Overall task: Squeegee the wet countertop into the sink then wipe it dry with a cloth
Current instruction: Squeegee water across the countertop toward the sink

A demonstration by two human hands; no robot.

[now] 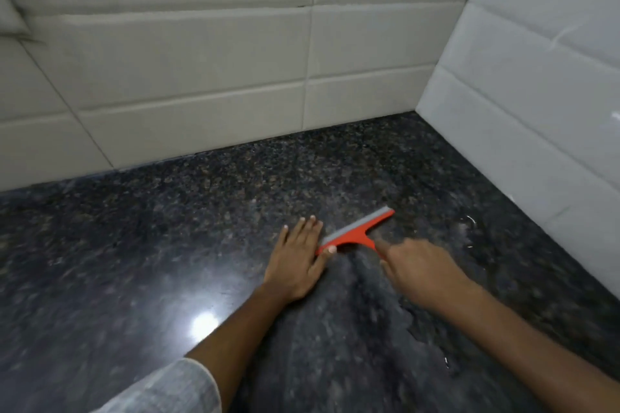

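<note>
The squeegee (355,233) is a T-shaped tool with an orange-red plastic body and a grey rubber blade strip along its far edge. It lies flat on the desk (167,245), its blade running diagonally from lower left to upper right, the short handle pointing toward the near right. The handle end is covered by the right hand (419,265); the blade's left end touches the thumb of the left hand (298,261), which lies flat on the surface. The desk is dark speckled polished stone. A matte wet film spreads below and to the right of the squeegee, with an irregular edge. The surface to the left is glossy and reflects a light.
</note>
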